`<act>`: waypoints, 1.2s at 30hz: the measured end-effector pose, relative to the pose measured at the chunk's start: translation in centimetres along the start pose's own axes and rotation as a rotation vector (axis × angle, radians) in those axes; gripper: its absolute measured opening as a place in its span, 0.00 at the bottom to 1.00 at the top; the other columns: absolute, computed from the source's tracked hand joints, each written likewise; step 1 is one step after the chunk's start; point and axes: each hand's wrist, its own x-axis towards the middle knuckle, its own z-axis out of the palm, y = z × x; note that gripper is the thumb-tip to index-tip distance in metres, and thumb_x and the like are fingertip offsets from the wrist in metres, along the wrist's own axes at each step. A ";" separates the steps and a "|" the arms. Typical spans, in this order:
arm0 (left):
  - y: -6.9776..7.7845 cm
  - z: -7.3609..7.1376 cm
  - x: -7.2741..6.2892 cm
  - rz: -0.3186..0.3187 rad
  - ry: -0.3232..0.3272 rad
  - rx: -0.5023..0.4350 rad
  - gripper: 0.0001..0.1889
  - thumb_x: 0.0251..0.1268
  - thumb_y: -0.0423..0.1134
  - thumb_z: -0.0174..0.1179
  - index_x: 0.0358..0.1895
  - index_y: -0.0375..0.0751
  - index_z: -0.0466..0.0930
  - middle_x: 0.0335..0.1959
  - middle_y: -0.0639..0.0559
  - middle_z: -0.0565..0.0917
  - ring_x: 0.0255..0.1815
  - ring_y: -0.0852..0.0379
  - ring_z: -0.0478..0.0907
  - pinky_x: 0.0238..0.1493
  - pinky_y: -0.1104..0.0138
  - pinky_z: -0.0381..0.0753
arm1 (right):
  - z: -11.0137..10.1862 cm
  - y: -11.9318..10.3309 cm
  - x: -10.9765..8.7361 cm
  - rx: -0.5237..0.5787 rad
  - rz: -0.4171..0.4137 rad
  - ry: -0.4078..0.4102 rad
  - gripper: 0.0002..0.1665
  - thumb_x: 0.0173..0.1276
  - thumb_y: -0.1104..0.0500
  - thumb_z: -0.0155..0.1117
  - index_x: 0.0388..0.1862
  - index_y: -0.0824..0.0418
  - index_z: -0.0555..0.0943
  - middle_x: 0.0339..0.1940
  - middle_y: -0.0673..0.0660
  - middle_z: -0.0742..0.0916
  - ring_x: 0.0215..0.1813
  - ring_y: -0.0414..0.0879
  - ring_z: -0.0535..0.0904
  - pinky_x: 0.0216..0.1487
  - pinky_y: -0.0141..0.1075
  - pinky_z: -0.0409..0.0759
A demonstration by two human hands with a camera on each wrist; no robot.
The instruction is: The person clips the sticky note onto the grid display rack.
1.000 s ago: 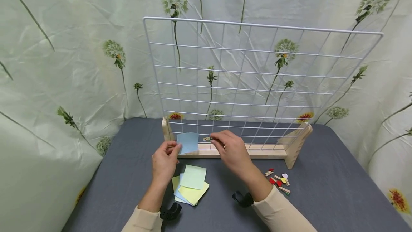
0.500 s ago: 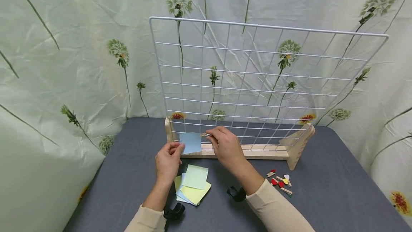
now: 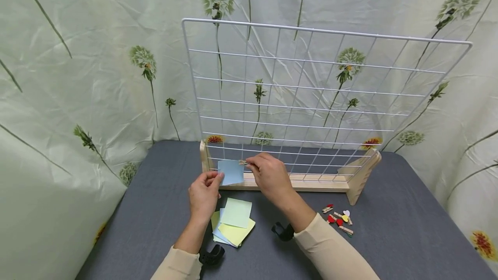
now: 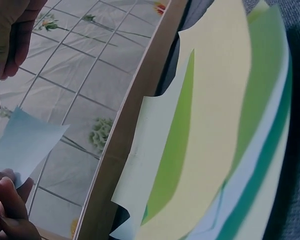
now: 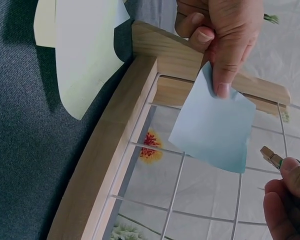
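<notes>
My left hand [image 3: 204, 193] pinches a blue sticky note [image 3: 231, 172] by its lower left corner, between thumb and fingers. The note stands upright in front of the lower left part of a white wire grid [image 3: 288, 105]. Between thumb and fingertips, my right hand [image 3: 270, 176] holds a small wooden clothespin [image 5: 272, 157], its tip pointing at the note. In the head view the clothespin reaches the note's upper right edge; the right wrist view shows a small gap between them. Something green shows on the clothespin near the fingertips.
A wooden base [image 3: 311, 185] carries the grid at the back of the grey table [image 3: 155, 219]. Loose sticky notes [image 3: 235, 224] in green, yellow and blue lie in front of it. Several clothespins with coloured hearts [image 3: 339, 219] lie to the right. A flowered curtain [image 3: 97, 55] hangs behind.
My right hand has moved left, bringing the clothespin from a gap beside the blue note up to its edge in the head view. The left hand keeps hold of the note; the view has shifted slightly.
</notes>
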 end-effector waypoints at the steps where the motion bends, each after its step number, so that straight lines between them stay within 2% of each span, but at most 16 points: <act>1: 0.0 0.0 0.0 -0.001 0.000 -0.001 0.10 0.68 0.41 0.69 0.43 0.38 0.86 0.32 0.42 0.90 0.12 0.60 0.73 0.16 0.70 0.71 | 0.1 0.0 0.0 -0.002 -0.002 0.001 0.05 0.66 0.62 0.74 0.40 0.59 0.90 0.36 0.53 0.90 0.39 0.44 0.88 0.39 0.35 0.85; 13: 0.1 0.0 -0.1 -0.021 0.001 -0.004 0.11 0.67 0.43 0.70 0.43 0.39 0.87 0.32 0.42 0.90 0.11 0.62 0.73 0.16 0.70 0.72 | 0.6 -0.7 0.7 -0.083 -0.026 -0.017 0.03 0.67 0.60 0.73 0.38 0.58 0.90 0.34 0.51 0.91 0.39 0.43 0.89 0.39 0.35 0.86; 23: -0.1 0.2 -0.1 -0.017 0.005 -0.010 0.10 0.67 0.43 0.70 0.43 0.39 0.88 0.32 0.43 0.91 0.10 0.64 0.73 0.15 0.71 0.72 | 1.4 -1.5 1.4 -0.189 -0.051 -0.029 0.05 0.61 0.61 0.77 0.36 0.57 0.89 0.33 0.49 0.91 0.37 0.42 0.89 0.35 0.34 0.85; 31: -0.2 0.1 -0.1 -0.012 0.007 0.006 0.11 0.66 0.44 0.70 0.42 0.40 0.88 0.31 0.44 0.91 0.10 0.63 0.74 0.15 0.71 0.73 | 1.0 -2.7 2.3 -0.255 -0.009 -0.117 0.02 0.64 0.58 0.74 0.34 0.54 0.89 0.31 0.49 0.89 0.33 0.44 0.88 0.32 0.37 0.85; 36: -0.2 0.1 0.0 -0.005 0.008 0.011 0.10 0.67 0.43 0.70 0.42 0.40 0.88 0.30 0.43 0.90 0.10 0.62 0.74 0.15 0.70 0.73 | 0.8 -3.4 3.0 -0.284 -0.010 -0.153 0.02 0.65 0.58 0.73 0.31 0.54 0.89 0.30 0.50 0.89 0.29 0.47 0.87 0.28 0.39 0.84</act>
